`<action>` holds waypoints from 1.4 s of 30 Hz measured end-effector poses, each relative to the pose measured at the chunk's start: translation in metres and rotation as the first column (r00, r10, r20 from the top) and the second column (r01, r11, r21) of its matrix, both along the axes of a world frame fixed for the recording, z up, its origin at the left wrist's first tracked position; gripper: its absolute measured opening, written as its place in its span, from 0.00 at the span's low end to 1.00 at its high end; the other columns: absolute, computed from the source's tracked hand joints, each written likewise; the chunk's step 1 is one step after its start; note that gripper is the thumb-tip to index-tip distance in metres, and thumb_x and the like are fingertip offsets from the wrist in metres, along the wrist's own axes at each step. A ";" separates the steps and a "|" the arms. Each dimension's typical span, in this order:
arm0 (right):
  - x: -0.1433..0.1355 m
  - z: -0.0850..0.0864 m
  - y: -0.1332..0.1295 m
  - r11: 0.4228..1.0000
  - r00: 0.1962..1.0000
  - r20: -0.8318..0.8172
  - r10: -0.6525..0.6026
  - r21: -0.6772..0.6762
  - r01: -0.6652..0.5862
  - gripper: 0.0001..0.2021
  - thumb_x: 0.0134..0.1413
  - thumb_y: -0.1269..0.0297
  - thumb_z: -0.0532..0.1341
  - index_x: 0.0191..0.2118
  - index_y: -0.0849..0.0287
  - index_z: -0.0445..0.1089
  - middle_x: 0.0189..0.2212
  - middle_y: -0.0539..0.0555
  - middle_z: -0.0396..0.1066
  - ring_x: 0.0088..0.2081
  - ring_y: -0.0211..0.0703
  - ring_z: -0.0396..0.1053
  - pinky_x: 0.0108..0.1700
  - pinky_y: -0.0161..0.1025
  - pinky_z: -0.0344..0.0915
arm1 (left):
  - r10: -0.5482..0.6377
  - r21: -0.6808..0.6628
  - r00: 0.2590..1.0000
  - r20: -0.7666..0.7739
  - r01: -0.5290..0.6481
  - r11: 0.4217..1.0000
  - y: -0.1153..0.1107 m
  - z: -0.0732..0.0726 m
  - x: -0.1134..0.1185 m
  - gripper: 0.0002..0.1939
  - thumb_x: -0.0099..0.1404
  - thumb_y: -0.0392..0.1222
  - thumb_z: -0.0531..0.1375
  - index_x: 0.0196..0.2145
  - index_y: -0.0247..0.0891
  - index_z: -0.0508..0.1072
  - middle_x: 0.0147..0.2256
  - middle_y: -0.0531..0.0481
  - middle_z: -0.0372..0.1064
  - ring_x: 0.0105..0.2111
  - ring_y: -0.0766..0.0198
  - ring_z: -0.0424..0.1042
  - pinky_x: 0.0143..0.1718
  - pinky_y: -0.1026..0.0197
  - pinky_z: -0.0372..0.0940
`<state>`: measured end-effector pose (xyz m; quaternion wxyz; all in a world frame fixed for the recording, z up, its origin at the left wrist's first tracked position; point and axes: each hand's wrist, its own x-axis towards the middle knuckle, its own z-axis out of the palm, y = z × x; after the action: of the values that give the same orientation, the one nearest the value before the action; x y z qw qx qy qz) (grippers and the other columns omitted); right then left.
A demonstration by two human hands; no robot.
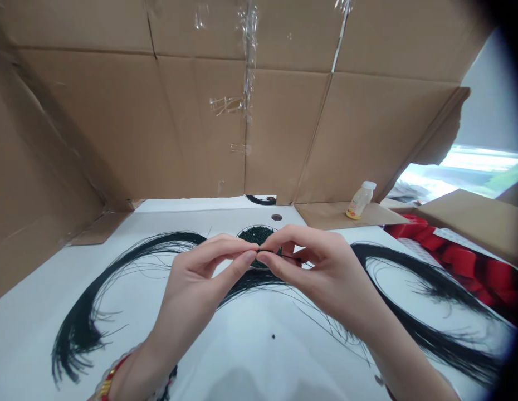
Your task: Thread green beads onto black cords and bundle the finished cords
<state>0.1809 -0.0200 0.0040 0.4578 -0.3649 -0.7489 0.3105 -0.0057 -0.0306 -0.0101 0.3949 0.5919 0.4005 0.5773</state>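
In the head view my left hand [204, 273] and my right hand [317, 267] meet fingertip to fingertip over the white table. Each pinches with thumb and forefinger. A tiny dark piece [259, 250] shows between the fingertips; its kind is too small to make out. A thin black strand [290, 257] runs back under the fingers of my right hand. Just behind the fingertips stands a round dish of small dark green-black beads [257, 233], partly hidden by my hands. A curved bundle of long black strands [129, 262] passes beneath my hands.
A second black bundle [409, 312] curves at the right. One dark bead [273, 336] lies on the white table [242, 356]. Tall cardboard [192, 128] walls in the back and left. A small bottle [361, 200] stands back right, near a box of red pieces [463, 262].
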 end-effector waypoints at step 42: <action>0.010 -0.002 0.025 0.943 0.956 -0.258 0.138 -0.262 -0.207 0.12 0.62 0.55 0.66 0.34 0.58 0.71 0.28 0.47 0.67 0.25 0.32 0.65 0.25 0.30 0.67 | -0.117 -0.253 0.991 0.069 0.130 0.959 0.025 -0.010 -0.007 0.09 0.59 0.50 0.72 0.30 0.42 0.84 0.28 0.51 0.75 0.31 0.64 0.73 0.38 0.66 0.68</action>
<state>0.1905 0.0051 0.0016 0.4568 -0.3204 -0.6654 0.4959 -0.0125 -0.0054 -0.0204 0.5140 0.5440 0.4233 0.5106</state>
